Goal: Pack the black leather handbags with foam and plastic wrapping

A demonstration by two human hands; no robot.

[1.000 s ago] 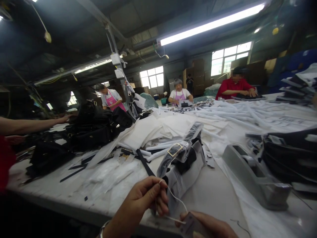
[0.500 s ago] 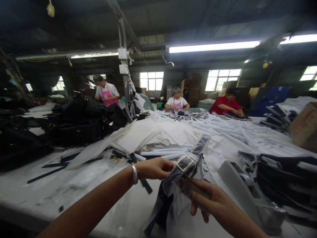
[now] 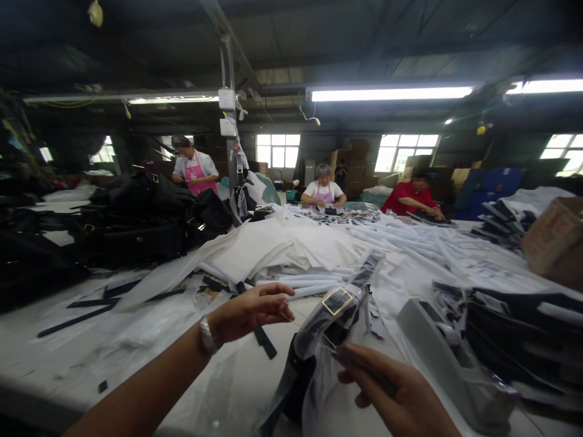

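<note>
A dark bag strap (image 3: 319, 321) with a gold square buckle (image 3: 337, 301) stands in front of me, wrapped in clear plastic film. Its lower end runs down over a black piece (image 3: 298, 382) at the near table edge. My left hand (image 3: 255, 312) is in the air just left of the strap, fingers stretched and apart, holding nothing. On the other side, my right hand (image 3: 387, 379) is closed around a slim dark tool (image 3: 364, 367), whose kind I cannot make out. Its thin pale tip lies against the film below the buckle.
A grey tape dispenser (image 3: 449, 358) stands right of my right hand, beside stacked dark pieces (image 3: 514, 334). White sheets (image 3: 282, 240) are heaped ahead. Black bags (image 3: 136, 224) are piled at left, near loose black strips (image 3: 82, 312). Several people work across the table.
My left hand has let go of the strap by the buckle, moved left and spread its fingers. My right hand has shifted slightly down and right, still closed on the slim tool.
</note>
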